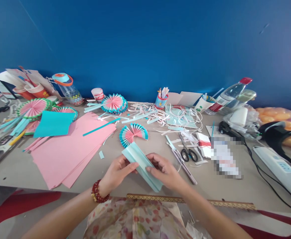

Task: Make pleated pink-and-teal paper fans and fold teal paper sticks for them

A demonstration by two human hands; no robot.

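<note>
Between my two hands is a folded sheet of light blue-green paper [142, 164], held at a slant just above the table's front. My left hand [120, 171] pinches its left edge with the thumb on top. At its right edge, my right hand [164, 171] grips it the same way, with fingers partly hidden behind the paper. Right beyond the sheet lies a pleated pink and teal paper fan [133, 134], partly spread. A second, round pleated rosette [114, 103] with light blue strips sits farther back.
Pink sheets [68, 149] and a teal square [54, 123] lie at left. Black-handled scissors [189, 155] and a utility knife [186, 167] rest at right. Curly paper scraps [147, 111] spread behind, beside a pen cup [161, 100]. A tilted bottle [229, 96] and a power strip [282, 166] stand farther right.
</note>
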